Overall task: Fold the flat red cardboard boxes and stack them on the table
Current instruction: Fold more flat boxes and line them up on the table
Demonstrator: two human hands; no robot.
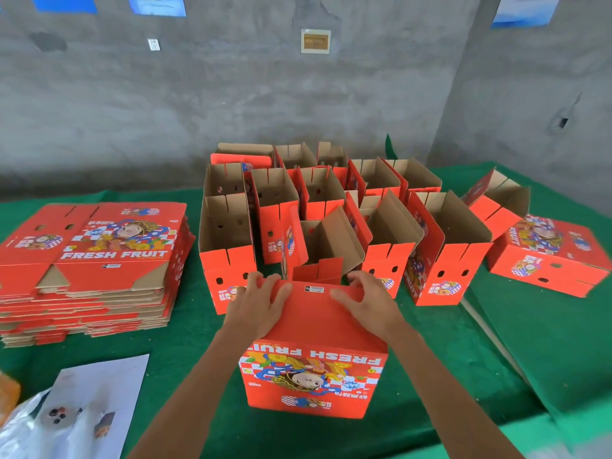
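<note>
Far left on the green table [185, 352]: a tall stack of flat red boxes [89, 260], not yet folded, with a printed sheet [99, 392] lying near the front edge. In the middle, close to the body: one red box [314, 342] being folded, turned with its "FRESH FRUIT" print upside down. Left hand [256, 301] with fingers curled over the far edge of the top panel, gripping it; right hand [367, 301] gripping the same edge on the other side. Probably the step of closing the flaps on this box. Behind and to the right: a group of folded open boxes [331, 207] standing close together, and one closed box [549, 256] lying apart. Next move: likely to press the flaps until locked, then to turn the box and place it beside the group.
</note>
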